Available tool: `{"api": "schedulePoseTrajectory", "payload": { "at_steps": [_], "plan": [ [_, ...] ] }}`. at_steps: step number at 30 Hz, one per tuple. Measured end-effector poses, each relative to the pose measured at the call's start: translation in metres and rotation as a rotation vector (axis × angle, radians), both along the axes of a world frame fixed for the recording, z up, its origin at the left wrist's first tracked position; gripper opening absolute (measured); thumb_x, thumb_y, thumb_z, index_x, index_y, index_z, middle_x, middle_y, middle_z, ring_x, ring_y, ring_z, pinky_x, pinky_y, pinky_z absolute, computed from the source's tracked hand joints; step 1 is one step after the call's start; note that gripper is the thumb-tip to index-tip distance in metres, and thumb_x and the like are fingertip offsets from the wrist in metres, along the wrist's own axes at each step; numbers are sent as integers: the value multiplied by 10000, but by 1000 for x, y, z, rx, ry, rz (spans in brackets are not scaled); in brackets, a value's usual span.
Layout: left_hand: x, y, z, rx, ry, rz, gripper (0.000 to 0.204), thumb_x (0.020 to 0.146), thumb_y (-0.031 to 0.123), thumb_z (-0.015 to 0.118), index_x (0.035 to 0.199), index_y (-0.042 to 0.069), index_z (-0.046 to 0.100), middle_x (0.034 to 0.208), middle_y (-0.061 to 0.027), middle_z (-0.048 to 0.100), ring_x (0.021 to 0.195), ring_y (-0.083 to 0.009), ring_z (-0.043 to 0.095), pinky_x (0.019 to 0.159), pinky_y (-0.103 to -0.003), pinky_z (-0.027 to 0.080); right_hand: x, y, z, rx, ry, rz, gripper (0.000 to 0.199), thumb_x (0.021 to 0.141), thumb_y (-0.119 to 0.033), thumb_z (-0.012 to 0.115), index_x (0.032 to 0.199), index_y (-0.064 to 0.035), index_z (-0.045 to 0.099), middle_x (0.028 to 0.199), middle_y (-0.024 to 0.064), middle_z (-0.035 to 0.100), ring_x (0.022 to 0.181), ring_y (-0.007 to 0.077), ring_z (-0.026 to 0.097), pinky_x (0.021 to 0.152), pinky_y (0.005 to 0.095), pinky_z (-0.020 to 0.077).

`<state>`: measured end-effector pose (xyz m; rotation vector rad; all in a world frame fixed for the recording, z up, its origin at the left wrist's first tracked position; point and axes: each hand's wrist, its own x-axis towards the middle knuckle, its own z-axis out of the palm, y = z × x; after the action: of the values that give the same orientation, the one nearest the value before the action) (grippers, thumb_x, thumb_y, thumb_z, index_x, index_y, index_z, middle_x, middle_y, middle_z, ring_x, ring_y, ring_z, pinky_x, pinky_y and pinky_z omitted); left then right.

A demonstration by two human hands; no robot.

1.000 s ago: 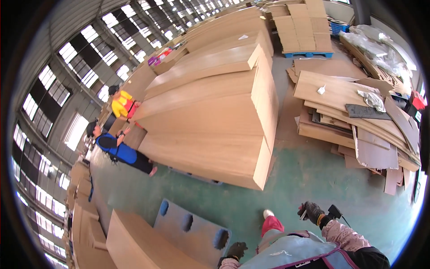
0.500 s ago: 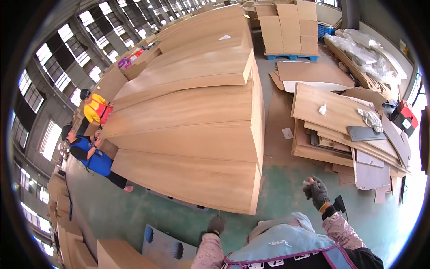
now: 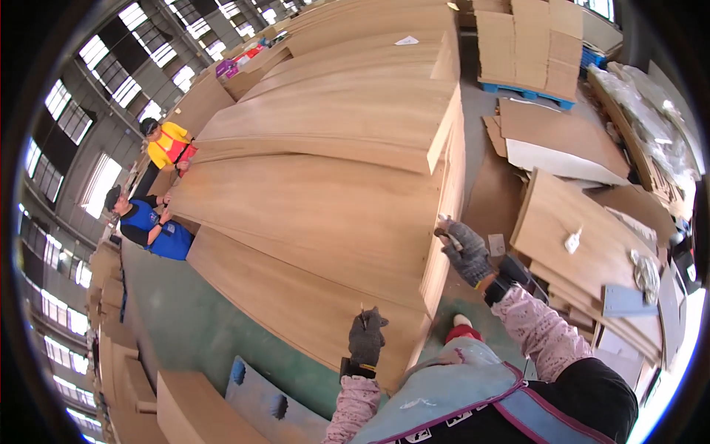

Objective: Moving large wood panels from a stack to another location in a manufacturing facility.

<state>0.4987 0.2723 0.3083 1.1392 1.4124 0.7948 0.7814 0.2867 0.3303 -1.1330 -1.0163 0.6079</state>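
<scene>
My left hand (image 3: 366, 337), in a dark grey glove, is above the near end of a long wood-coloured panel (image 3: 296, 285). Its fingers are curled; anything inside them is too small to name. My right hand (image 3: 466, 251), in a grey glove with bare fingertips, is at the right end of a higher stack of panels (image 3: 325, 207). Its fingers are bent together close to the panel edge, and whether they touch it or hold something small I cannot tell. A black band is around each wrist.
Two people, one in a blue apron (image 3: 168, 238) and one in yellow (image 3: 166, 152), stand at the panels' far left end. Stacked boards (image 3: 592, 222) lie right of me. Cartons (image 3: 529, 44) stand on a blue pallet behind. A grey-blue board (image 3: 274, 403) lies lower left.
I have moved closer to the panels. My left hand has risen over the nearest panel, and my right hand has come left and forward to the stack's end.
</scene>
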Motion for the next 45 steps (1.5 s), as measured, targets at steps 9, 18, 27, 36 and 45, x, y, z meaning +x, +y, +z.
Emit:
{"api": "schedulePoseTrajectory", "payload": {
  "at_steps": [9, 18, 27, 36, 45],
  "plan": [
    [72, 35, 13, -10, -166, 486, 320, 894, 287, 612, 1089, 52, 514, 786, -63, 602, 487, -90, 483, 388, -238, 385, 111, 173, 9, 189, -585, -321, 779, 612, -171, 807, 1284, -69, 427, 1308, 216, 467, 1217, 422, 424, 1013, 491, 352],
    [107, 37, 7, 5, 36, 571, 549, 874, 267, 636, 1309, 59, 373, 826, -24, 534, 596, -93, 479, 451, -238, 422, 114, 191, -23, 214, -655, -245, 748, 622, -129, 801, 1270, -70, 431, 1425, 219, 341, 1332, 406, 305, 1095, 463, 267],
    [99, 35, 12, -27, 72, 545, 549, 857, 278, 659, 1267, 20, 401, 845, -25, 532, 662, -101, 510, 493, -245, 448, 120, 197, -28, 318, -639, -163, 844, 645, -37, 775, 1369, -106, 346, 1479, 181, 258, 1369, 321, 268, 1094, 395, 273],
    [78, 22, 5, 23, 38, 485, 537, 846, 265, 667, 1254, 19, 420, 799, -16, 527, 663, -103, 517, 497, -244, 450, 139, 210, -46, 184, -520, -122, 871, 654, -7, 782, 1381, -34, 304, 1392, 99, 357, 1269, 216, 374, 1058, 311, 330],
    [72, 24, -2, 33, 39, 510, 524, 859, 260, 648, 1272, 23, 430, 810, -17, 525, 642, -101, 501, 480, -255, 443, 152, 190, -16, 44, -623, -144, 791, 665, -92, 808, 1330, -51, 382, 1426, 132, 360, 1287, 257, 392, 1063, 329, 333]
  ]
}}
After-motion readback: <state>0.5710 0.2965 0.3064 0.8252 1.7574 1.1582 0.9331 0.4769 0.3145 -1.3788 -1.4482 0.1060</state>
